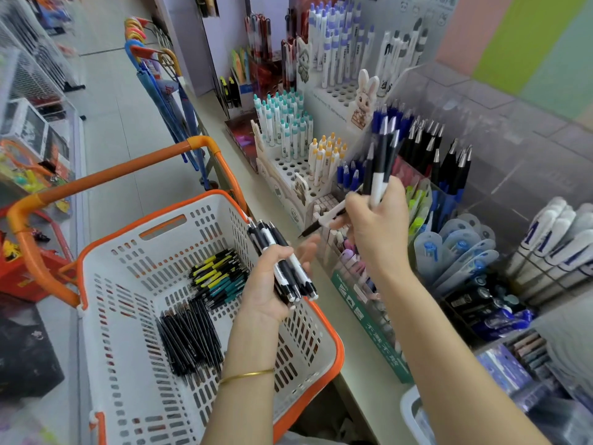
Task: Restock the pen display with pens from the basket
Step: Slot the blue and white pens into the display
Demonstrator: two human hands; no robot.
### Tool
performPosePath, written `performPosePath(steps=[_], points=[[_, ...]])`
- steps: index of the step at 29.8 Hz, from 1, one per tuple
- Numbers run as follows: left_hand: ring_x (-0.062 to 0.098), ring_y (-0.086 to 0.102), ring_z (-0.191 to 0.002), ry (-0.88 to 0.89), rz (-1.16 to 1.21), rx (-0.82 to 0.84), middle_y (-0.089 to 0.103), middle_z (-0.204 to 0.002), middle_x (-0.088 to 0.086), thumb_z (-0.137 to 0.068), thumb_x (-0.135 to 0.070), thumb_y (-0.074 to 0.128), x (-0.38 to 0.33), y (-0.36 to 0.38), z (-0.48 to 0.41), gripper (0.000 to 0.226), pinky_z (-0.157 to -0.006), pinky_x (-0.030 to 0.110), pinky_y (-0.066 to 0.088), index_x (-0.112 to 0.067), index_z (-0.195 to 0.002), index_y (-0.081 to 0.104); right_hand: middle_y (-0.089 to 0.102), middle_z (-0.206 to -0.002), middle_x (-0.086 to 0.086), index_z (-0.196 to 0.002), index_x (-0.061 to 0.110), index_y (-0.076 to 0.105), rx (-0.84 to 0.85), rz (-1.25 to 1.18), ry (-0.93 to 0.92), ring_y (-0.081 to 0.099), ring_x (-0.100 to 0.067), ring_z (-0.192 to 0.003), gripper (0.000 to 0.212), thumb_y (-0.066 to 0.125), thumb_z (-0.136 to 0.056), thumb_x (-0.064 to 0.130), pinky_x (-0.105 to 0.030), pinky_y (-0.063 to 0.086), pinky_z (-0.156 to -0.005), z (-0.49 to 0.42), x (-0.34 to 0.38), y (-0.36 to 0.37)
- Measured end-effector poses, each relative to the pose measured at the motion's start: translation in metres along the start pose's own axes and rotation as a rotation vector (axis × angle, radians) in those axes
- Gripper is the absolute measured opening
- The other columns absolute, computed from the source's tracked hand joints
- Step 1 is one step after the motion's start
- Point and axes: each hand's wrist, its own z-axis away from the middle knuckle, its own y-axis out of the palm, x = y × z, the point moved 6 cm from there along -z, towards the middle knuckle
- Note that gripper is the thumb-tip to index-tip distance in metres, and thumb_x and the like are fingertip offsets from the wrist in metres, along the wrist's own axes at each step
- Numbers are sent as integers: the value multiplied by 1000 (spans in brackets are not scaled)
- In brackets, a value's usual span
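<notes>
**both grips full of pens at the display**

the right grip (375, 226) is clenched round an upright bunch of black-and-white pens (380, 168), with a single pen (324, 220) sticking out sideways below its fingers. just beyond that bunch stands the clear pen display (423, 146), its slots crowded with black and blue pens, with little open room between them. lower and to the left, the left grip (272, 284) holds a second bundle (301, 281) over the near rim of the basket (337, 348), which sits just beside the table (361, 354) edge. under the left grip, loose black pens (189, 335) and yellow and teal pens (218, 277) lie on the basket floor. the orange handle (128, 168) arches up on its far side. the right grip's fingertips are hidden behind the hand, and the left grip's fingers are blurred.
</notes>
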Motion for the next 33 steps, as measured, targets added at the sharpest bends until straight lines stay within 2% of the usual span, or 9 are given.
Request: performPosePath(steps=[4, 8, 13, 18, 21, 23, 24, 27, 33], points=[[9, 58, -53, 91, 16, -45, 62, -69, 2, -90, -8, 50, -12, -2, -6, 17, -53, 19, 53, -4, -95, 65, 54, -77, -11, -82, 23, 44, 131, 142, 102, 55, -28, -65, 19, 61, -83, 15, -38, 46, -56, 24, -26, 5], [9, 56, -47, 199, -128, -158, 56, -62, 4, -92, -2, 49, -25, -12, -9, 17, -51, 20, 52, -1, -90, 66, 62, -86, -23, -99, 7, 51, 376, 224, 237, 48, -11, -51, 40, 62, -80, 40, -26, 38, -46, 33, -37, 7], [14, 54, -51, 264, -377, -177, 55, -57, 6, -88, 3, 54, -34, -11, -6, 13, -50, 25, 49, 0, -84, 66, 49, -73, -12, -90, -1, 49, 422, 429, 226, 41, -10, -48, 38, 62, -88, 34, -18, 32, -40, 22, -33, 2], [16, 55, -48, 254, -535, -97, 56, -53, 6, -85, 5, 55, -27, 1, -2, 21, -49, 26, 47, -6, -68, 59, 65, -68, -8, -86, 6, 61, 754, 339, 312, 48, -6, -44, 26, 70, -84, 31, -18, 37, -39, 40, -31, 25], [15, 54, -48, 214, -402, -11, 62, -63, 8, -74, 1, 61, -24, 1, -1, 12, -46, 25, 48, -2, -86, 59, 58, -64, -7, -84, 6, 60, 723, 257, 430, 51, -15, -50, 14, 68, -85, 18, -24, 43, -45, 42, -43, 17], [12, 55, -50, 168, -328, 50, 72, -92, 13, -72, 0, 59, -22, 0, -1, 40, -48, 25, 49, 3, -112, 56, 59, -62, -7, -89, 4, 54, 629, 10, 558, 55, -18, -51, 9, 61, -91, 9, -27, 49, -48, 41, -47, 12], [11, 55, -50, 165, -332, 75, 72, -99, 15, -75, 1, 58, -22, 2, 0, 35, -49, 23, 49, 1, -110, 60, 59, -64, -8, -93, 4, 50, 594, -140, 604, 58, -20, -53, 8, 57, -92, 5, -29, 51, -49, 41, -45, 11], [8, 53, -49, 125, -396, 148, 60, -72, 8, -74, -2, 59, -14, 7, 2, 22, -51, 21, 48, -14, -64, 74, 59, -61, -8, -96, 5, 45, 543, -283, 558, 56, -20, -50, 13, 55, -91, -2, -29, 50, -46, 31, -36, 11], [12, 53, -50, 52, -443, 242, 56, -63, 5, -63, -4, 68, 0, 15, 5, 11, -48, 24, 47, -15, -65, 67, 51, -53, 0, -90, 5, 58, 411, -120, 285, 44, -14, -38, 16, 70, -86, 14, -25, 41, -38, 15, -6, 19]])
